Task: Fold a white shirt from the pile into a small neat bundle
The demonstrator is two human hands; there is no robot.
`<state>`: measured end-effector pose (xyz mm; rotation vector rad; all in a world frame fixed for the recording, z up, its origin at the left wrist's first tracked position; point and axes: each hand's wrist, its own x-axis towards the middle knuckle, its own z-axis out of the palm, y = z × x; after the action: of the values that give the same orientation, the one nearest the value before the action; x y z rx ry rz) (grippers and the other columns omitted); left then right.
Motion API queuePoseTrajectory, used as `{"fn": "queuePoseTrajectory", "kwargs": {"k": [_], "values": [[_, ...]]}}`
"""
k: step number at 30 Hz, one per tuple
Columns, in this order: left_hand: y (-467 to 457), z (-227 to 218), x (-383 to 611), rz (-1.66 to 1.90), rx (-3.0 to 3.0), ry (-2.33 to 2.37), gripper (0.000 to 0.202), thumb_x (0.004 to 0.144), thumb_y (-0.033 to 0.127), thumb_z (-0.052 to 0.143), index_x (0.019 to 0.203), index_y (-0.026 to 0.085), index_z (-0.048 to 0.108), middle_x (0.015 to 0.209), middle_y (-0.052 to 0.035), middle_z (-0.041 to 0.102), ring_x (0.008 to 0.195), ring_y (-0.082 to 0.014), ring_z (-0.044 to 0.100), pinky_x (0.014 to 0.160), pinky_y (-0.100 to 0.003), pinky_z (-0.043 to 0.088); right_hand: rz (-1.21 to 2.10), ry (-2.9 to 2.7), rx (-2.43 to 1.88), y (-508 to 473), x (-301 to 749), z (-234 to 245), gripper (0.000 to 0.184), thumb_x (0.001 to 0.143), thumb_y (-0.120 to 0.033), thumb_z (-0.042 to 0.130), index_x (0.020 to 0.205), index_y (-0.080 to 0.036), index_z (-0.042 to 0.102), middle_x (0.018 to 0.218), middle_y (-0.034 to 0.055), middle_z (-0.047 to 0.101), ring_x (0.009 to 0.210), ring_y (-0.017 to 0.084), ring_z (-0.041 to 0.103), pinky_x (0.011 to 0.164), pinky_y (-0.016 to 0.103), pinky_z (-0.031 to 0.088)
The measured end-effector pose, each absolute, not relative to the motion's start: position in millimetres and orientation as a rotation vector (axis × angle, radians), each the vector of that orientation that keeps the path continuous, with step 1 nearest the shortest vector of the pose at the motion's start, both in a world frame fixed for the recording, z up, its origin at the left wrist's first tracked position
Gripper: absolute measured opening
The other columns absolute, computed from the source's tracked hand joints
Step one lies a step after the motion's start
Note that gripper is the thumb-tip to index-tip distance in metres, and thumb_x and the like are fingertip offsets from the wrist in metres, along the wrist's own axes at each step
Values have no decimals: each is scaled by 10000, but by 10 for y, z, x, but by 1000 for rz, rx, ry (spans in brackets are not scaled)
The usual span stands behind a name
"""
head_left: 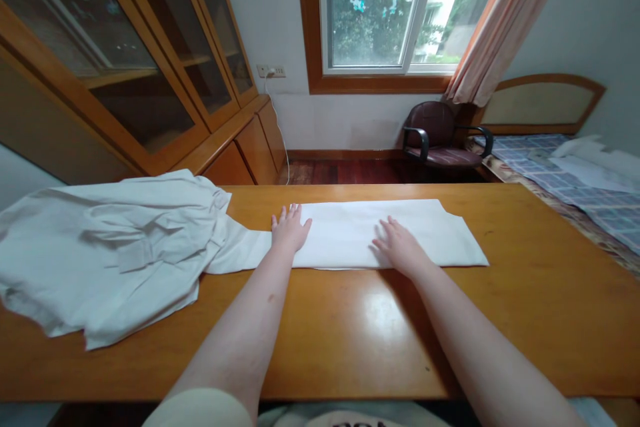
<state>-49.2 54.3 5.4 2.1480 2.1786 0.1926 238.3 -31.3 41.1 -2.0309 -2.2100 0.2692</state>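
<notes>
A white garment (345,240) lies folded into a long flat strip on the wooden table (320,333). My left hand (291,229) rests on the strip's left part, fingers spread. Over its middle is my right hand (399,245), fingers apart and palm down; whether it presses the cloth or hovers slightly above I cannot tell. At the left, a crumpled off-white garment (125,247) spreads over the table, and a narrow piece of white cloth runs from it to under my left hand. Whether the two are one piece is hidden.
Beyond the table are a glass-doored wooden cabinet (200,127) at the left and a dark red armchair (437,137) under the window (375,13). A bed with a plaid sheet (565,173) stands at the right. A white cord (280,120) hangs from the wall socket.
</notes>
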Motion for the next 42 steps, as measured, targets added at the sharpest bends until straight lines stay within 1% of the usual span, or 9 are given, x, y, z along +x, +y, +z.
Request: {"fn": "queuePoseTrajectory", "kwargs": {"k": [2,7,12,17,21,29,34,39,42], "values": [[518,106,-494,279,2127,2187,631,891,504,287,1430,177,311,1511,-77,259,1391,-284,193,1118,-525,147,352,-2340,-1722,-424,2046,406,623,898,-494,380,1403,-131,368,1483,149,301,1343,230,315,1093,373,248],[290,338,-652,735,2001,2206,532,919,404,282,1351,120,405,1408,-112,436,1282,-195,409,1054,-297,334,345,-2515,-1513,-573,1808,306,746,819,-640,436,1412,-192,368,1475,134,323,1370,286,244,1110,496,127],[-26,515,-824,453,1687,2306,404,880,415,350,1112,201,603,1101,-93,664,1003,-252,614,819,-339,475,326,-2503,-1510,-543,1879,289,672,853,-543,458,1410,-176,374,1464,129,347,1354,274,278,1111,475,147],[-66,522,-847,203,1633,2296,442,865,443,341,990,158,654,1040,-151,676,966,-290,625,759,-347,458,318,-2497,-1496,-551,1848,326,560,892,-527,400,1356,-220,456,1426,91,419,1325,284,325,1092,490,187],[-11,477,-848,220,1611,2232,433,849,473,375,974,162,650,974,-134,692,917,-284,635,709,-330,451,299,-2491,-1483,-554,1853,321,563,871,-502,462,1354,-213,455,1418,91,429,1320,282,331,1093,482,189],[4,449,-827,470,1569,2165,392,789,332,548,1118,129,614,1066,-121,679,959,-231,630,777,-279,458,302,-2474,-1482,-534,1858,282,561,844,-481,518,1342,-226,470,1407,91,445,1308,276,351,1092,479,190],[30,418,-748,689,1633,2019,323,817,265,528,1098,165,653,1099,-83,678,1002,-206,620,846,-267,458,312,-2467,-1491,-530,1854,284,557,850,-489,510,1338,-223,476,1397,92,457,1307,268,355,1092,474,193],[-5,415,-611,775,1676,1951,435,840,234,500,1272,213,538,1141,-74,659,1055,-206,604,871,-289,466,310,-2465,-1494,-528,1852,287,557,853,-491,506,1336,-216,478,1397,88,458,1304,269,359,1094,471,193],[-30,447,-595,710,1761,2086,483,839,157,430,1318,180,487,1197,-110,622,1089,-238,582,896,-330,454,303,-2466,-1488,-528,1856,282,555,852,-487,511,1335,-216,479,1397,84,459,1303,268,361,1094,470,195]]}}
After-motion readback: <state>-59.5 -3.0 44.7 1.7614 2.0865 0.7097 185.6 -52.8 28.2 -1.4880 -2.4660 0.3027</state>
